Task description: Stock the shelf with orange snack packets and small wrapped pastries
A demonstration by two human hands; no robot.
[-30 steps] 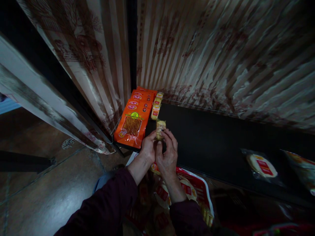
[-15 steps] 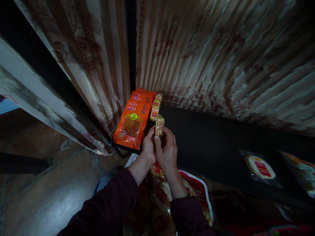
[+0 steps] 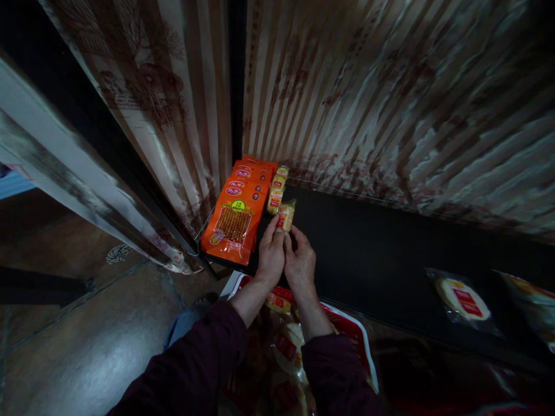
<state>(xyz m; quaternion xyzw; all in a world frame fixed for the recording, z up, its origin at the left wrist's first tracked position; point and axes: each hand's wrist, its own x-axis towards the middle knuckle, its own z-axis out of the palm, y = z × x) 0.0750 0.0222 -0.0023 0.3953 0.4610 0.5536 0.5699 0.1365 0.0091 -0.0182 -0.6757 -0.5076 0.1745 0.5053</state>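
Between my two hands, just above the black shelf, is a small clear-wrapped snack pack (image 3: 286, 215) with a red and orange label facing up. My left hand (image 3: 271, 257) pinches its left side with thumb and fingers. My right hand (image 3: 300, 260) closes on its lower right edge; some of those fingertips are hidden. Beyond the pack, a short row of similar small snack packs (image 3: 276, 190) lies on the shelf. Left of that row, orange snack bags (image 3: 234, 216) with a picture of brown sticks overlap one another.
Under my forearms stands a red basket with a white rim (image 3: 366, 341), holding several wrapped round flatbreads (image 3: 288, 349). On the black shelf (image 3: 368, 248), a wrapped flatbread (image 3: 463, 297) and another bag (image 3: 529, 300) lie at right. Patterned curtains (image 3: 347, 104) hang behind and left, beside a dark post (image 3: 237, 86).
The small snack pack has been turned in my hands, so its red and orange label now shows instead of its ridged side. My left hand has shifted slightly right.
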